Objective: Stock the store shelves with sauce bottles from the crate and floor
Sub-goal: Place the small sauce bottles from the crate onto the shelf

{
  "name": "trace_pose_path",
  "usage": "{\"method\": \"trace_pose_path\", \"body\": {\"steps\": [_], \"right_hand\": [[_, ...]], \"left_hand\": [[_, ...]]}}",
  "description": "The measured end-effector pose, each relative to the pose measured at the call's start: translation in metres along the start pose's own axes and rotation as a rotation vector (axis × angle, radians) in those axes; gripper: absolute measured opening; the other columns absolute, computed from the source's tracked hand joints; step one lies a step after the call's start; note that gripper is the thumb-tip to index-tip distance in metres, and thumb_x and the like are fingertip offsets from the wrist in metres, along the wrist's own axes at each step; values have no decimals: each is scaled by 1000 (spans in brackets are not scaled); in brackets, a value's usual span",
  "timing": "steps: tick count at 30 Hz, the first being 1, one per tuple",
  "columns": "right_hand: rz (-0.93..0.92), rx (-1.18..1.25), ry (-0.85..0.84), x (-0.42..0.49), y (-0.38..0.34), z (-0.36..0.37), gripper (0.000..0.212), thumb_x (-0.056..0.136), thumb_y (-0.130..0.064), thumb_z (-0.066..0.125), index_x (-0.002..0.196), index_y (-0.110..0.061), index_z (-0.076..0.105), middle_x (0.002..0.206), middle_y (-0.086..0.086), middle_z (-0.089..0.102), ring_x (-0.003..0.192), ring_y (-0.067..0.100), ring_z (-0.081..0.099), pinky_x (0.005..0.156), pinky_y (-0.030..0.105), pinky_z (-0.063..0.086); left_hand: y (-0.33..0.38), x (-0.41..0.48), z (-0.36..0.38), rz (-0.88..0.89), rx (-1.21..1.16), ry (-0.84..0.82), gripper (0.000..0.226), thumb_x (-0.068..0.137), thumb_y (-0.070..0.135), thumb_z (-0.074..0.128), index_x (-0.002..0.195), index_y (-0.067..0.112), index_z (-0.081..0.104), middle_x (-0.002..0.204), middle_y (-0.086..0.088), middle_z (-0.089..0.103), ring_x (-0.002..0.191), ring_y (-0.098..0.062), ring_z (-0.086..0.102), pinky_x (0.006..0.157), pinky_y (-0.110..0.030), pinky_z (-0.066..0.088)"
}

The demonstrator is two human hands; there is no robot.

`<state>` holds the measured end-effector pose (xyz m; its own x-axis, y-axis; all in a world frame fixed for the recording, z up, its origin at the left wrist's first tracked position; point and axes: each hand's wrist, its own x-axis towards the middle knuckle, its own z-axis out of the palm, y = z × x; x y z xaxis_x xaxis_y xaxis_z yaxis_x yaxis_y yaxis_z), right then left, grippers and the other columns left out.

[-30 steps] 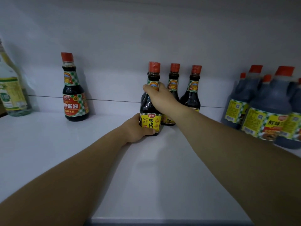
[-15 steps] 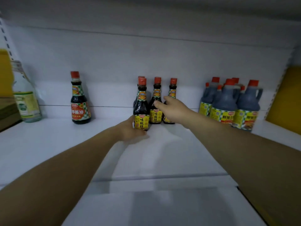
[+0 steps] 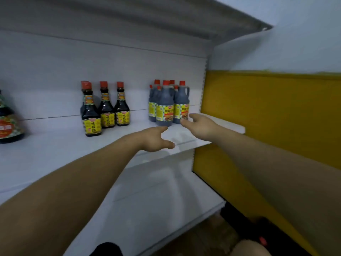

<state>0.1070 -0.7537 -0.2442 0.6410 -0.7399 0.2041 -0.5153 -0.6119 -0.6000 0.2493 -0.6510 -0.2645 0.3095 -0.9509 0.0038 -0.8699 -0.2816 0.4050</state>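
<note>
Several small dark sauce bottles with red caps and yellow labels (image 3: 91, 115) stand together on the white shelf (image 3: 55, 145). To their right is a cluster of larger handled dark jugs (image 3: 164, 106) with red caps. My left hand (image 3: 156, 138) hovers open over the shelf's front edge, empty, to the right of the small bottles. My right hand (image 3: 200, 124) is open too, fingers spread, just in front of the jugs and holding nothing.
A red-labelled sauce bottle (image 3: 8, 121) stands at the far left of the shelf. A lower white shelf (image 3: 156, 196) sits beneath. A yellow panel (image 3: 267, 117) closes the right side. Dark floor (image 3: 212, 237) shows at the bottom right.
Both hands have let go of the small yellow-label bottle and drawn back to the right, toward the jugs. The view has pulled back and swung right.
</note>
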Motion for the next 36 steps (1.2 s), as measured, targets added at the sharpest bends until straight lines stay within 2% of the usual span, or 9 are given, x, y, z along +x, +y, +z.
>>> {"method": "trace_pose_path", "body": {"steps": [3, 8, 11, 18, 21, 25, 28, 32, 36], "right_hand": [[166, -49, 39, -35, 40, -30, 74, 96, -56, 44, 153, -14, 22, 160, 7, 23, 142, 27, 30, 112, 36, 31], [327, -129, 109, -76, 101, -63, 74, 97, -55, 43, 154, -14, 19, 160, 7, 21, 142, 29, 30, 104, 36, 34], [466, -119, 120, -95, 139, -66, 75, 96, -57, 43, 155, -17, 17, 161, 7, 19, 143, 30, 28, 106, 40, 33], [764, -58, 45, -146, 254, -39, 79, 95, -60, 43, 155, -16, 16, 162, 6, 17, 145, 30, 24, 114, 43, 29], [853, 12, -1, -172, 307, -23, 79, 95, -61, 41, 155, -15, 17, 161, 6, 19, 145, 30, 25, 114, 41, 29], [966, 118, -44, -203, 379, 5, 73, 97, -56, 40, 154, -14, 19, 159, 6, 24, 142, 29, 30, 110, 36, 31], [1058, 180, -90, -214, 433, 26, 76, 98, -57, 39, 156, -17, 12, 162, 4, 17, 144, 27, 26, 110, 35, 31], [1090, 260, -162, -212, 494, 50, 71, 100, -52, 40, 155, -17, 11, 159, 6, 24, 128, 26, 46, 93, 32, 42], [1059, 288, -242, -191, 544, 74, 71, 101, -48, 41, 155, -15, 9, 162, 5, 16, 142, 28, 30, 110, 35, 33]], "left_hand": [[42, 11, 32, 128, 3, -72, 78, 89, 47, 57, 151, 19, 20, 157, -2, 24, 140, -23, 30, 111, -32, 27], [93, 29, 89, 318, -82, -264, 79, 86, 49, 61, 150, 23, 22, 153, 4, 31, 135, -19, 38, 108, -26, 31], [111, 43, 127, 355, -122, -363, 85, 84, 51, 63, 151, 21, 20, 154, 3, 29, 136, -19, 36, 112, -33, 31], [147, 66, 234, 415, -143, -670, 75, 91, 41, 60, 151, 20, 19, 153, 10, 23, 138, -18, 31, 107, -23, 27], [162, 82, 291, 378, -117, -786, 77, 89, 43, 61, 150, 21, 20, 155, 7, 24, 137, -19, 34, 112, -30, 31], [187, 99, 369, 302, -94, -941, 68, 92, 37, 58, 149, 19, 25, 150, 0, 34, 134, -21, 38, 98, -23, 35], [194, 118, 430, 209, -131, -1007, 67, 88, 40, 62, 146, 22, 33, 147, 1, 41, 129, -21, 44, 104, -32, 39], [196, 138, 502, 88, -149, -1038, 61, 93, 37, 57, 146, 22, 30, 144, -1, 42, 126, -23, 46, 94, -28, 38], [195, 154, 556, 7, -196, -1064, 48, 96, 29, 53, 140, 18, 37, 138, -4, 47, 107, -19, 49, 89, -30, 37]]}}
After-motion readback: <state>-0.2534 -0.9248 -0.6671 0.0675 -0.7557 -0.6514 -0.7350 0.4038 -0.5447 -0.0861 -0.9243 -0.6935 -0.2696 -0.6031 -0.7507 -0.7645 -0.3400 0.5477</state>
